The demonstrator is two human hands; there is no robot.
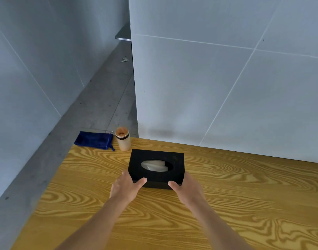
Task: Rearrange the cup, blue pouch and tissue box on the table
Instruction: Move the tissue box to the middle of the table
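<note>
A black tissue box (155,156) with a white tissue in its oval slot sits on the wooden table (226,204). My left hand (126,187) grips its near left corner, thumb on the top face. My right hand (188,189) holds the near right corner the same way. Behind the box, at the table's far left corner, stands a pale cup (123,141) with a dark band near its rim. Left of the cup lies a blue drawstring pouch (94,140), partly hanging over the table edge.
A white tiled wall (217,87) rises right behind the table's far edge. The table's left edge drops to a grey concrete floor (78,123). Bare wood stretches to the right of and in front of the box.
</note>
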